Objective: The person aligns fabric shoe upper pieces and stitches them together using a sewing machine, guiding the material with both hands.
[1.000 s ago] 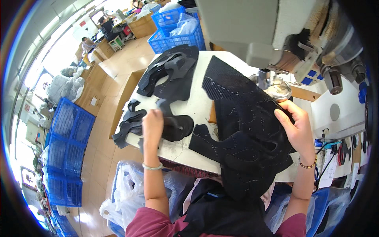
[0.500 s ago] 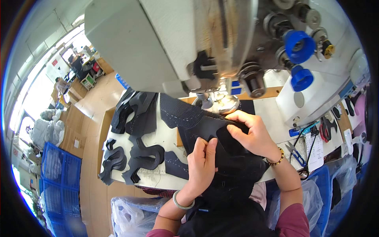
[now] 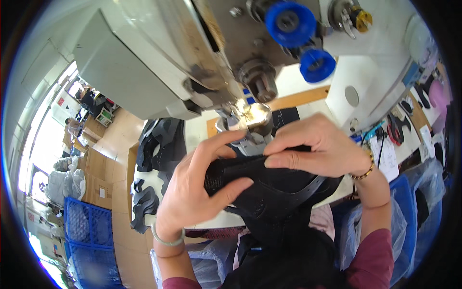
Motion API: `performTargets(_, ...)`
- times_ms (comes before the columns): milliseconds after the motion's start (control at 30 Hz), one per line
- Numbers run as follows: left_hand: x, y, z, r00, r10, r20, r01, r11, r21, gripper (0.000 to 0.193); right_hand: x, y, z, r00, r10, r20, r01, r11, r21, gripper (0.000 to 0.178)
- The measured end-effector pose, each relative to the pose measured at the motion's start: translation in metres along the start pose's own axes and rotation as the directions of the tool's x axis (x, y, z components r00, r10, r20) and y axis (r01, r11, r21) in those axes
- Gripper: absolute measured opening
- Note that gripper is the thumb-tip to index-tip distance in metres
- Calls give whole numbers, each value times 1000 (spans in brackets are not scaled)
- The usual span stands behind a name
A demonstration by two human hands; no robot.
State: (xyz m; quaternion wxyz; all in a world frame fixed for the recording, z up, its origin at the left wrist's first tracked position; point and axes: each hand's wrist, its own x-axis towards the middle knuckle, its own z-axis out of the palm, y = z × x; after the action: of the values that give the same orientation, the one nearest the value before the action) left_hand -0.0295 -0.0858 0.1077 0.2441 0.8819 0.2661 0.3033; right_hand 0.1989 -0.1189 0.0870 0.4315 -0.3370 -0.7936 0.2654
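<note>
Under the sewing machine [image 3: 192, 62], left hand [image 3: 202, 188] and right hand [image 3: 317, 144] apparently gripping black fabric piece [image 3: 274, 188]

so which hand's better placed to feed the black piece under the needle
Probably the right hand: its fingertips pinch the black piece right beside the presser foot, while the left hand grips farther back.

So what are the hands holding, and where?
Both hold a black fabric piece: left hand pinches its left edge, right hand presses its top edge.
</note>
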Motion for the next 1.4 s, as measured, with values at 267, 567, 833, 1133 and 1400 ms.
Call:
performTargets(267,0,-62,35,919,-318,-232,206,890,-406,23,-36,20,32,865,-61,-497,-244,816,-524,21)
performTargets(567,-6,-56,53,870,-420,-258,222,800,-557,18,-51,55,113,713,587,-383,45,506,861,22)
performTargets(833,-10,-68,49,885,-391,-252,224,833,-506,16,-45,53,117,687,517,-510,81,644,761,23)
performTargets(1133,-10,-69,46,894,-402,-195,216,772,-598,16,-43,51,118,695,511,-505,64,656,752,23)
performTargets(1400,-4,-68,50,869,-457,-189,200,673,-712,17,-41,54,121,648,501,-574,85,701,708,24)
